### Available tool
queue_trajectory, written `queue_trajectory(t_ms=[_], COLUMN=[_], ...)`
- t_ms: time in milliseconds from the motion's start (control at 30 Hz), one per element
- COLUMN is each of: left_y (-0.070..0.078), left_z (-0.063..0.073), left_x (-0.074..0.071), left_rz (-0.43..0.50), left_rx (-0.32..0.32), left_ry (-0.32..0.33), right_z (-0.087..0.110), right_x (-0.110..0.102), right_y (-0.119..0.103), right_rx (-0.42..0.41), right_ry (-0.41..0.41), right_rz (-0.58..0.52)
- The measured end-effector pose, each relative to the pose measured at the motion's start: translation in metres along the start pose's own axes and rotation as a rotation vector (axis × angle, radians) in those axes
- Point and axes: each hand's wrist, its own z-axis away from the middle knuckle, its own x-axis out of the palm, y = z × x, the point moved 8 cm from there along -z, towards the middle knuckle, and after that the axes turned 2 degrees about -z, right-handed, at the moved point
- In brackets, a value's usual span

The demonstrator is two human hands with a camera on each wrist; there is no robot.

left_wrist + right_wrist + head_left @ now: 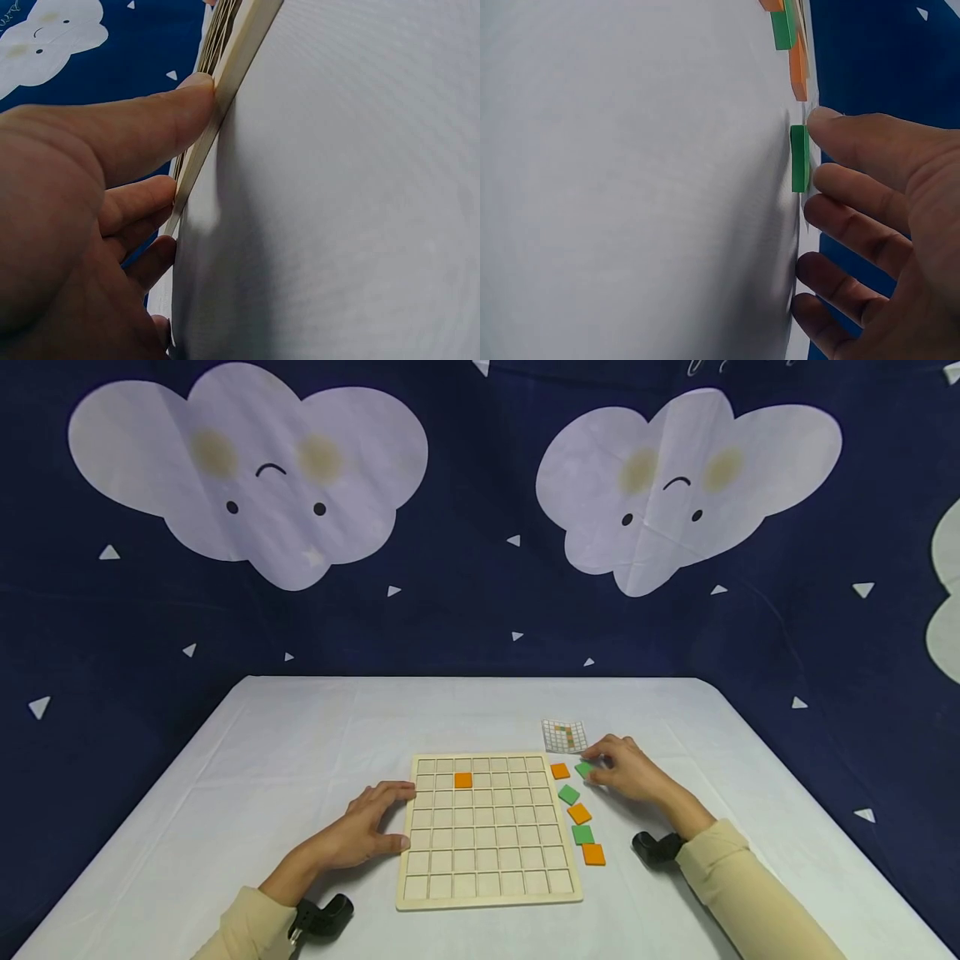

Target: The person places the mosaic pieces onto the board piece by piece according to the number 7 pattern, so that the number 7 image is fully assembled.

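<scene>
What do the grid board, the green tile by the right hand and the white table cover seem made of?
Grid board: probably wood, matt and unpainted-looking; it is pale beige throughout.
Green tile: painted wood or plastic, I cannot tell which, with a smooth finish; even colour covers its edge too.
White table cover: likely dull cloth; faint creases run across it.

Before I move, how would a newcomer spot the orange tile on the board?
On the white table lies a pale wooden grid board. In its second row from the far edge, third cell from the left, sits the orange tile. It alone is on the grid; the loose tiles lie off to the right.
</scene>
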Motion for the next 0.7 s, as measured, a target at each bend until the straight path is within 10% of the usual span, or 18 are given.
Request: queue_trajectory(t_ms=[700], left_y=[0.0011], left_z=[-0.0003], left_x=[-0.0005], left_rz=[-0.004], left_rx=[0.011], left_ry=[0.006], right_z=[0.0033], right_x=[0.0016], right_y=[0.0033], right_rx=[0.011], right_ry=[0.000], right_rz=[0.056])
